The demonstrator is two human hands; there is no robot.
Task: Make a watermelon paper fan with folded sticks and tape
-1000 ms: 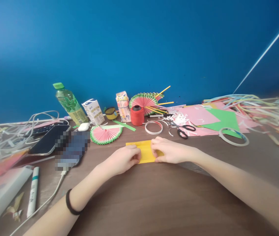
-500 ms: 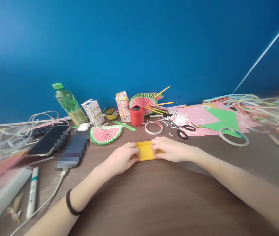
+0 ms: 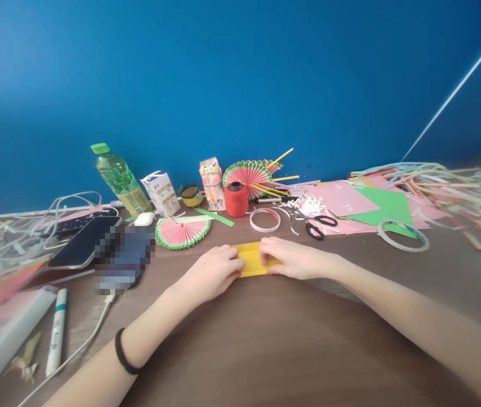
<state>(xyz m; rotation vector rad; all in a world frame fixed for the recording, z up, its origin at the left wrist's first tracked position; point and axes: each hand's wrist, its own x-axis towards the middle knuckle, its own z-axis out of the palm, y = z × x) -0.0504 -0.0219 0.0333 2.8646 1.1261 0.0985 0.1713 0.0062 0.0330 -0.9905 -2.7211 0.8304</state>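
A folded strip of yellow paper point(image 3: 252, 260) lies on the brown table between my two hands. The fingers of my left hand point(image 3: 219, 272) are curled over its left end. At its right end, my right hand point(image 3: 289, 259) is bent around the paper, thumb near the close edge and fingers on the far side. Both hands hide the paper's ends. Beyond them rest a pink-and-green pleated paper fan point(image 3: 183, 232), a roll of white tape point(image 3: 264, 220) and a pair of black-handled scissors point(image 3: 320, 226).
Along the blue wall stand a green-capped bottle point(image 3: 121, 178), a white carton point(image 3: 161, 193) and a red thread spool point(image 3: 236, 200). Pink and green paper sheets point(image 3: 384, 206) lie right, beside another tape roll point(image 3: 403, 236). Phones, a cable and a marker point(image 3: 56, 333) are at left.
My left hand has slid slightly right along the yellow paper. The fingers of my right hand have shifted a little left, and the other things are where they were.
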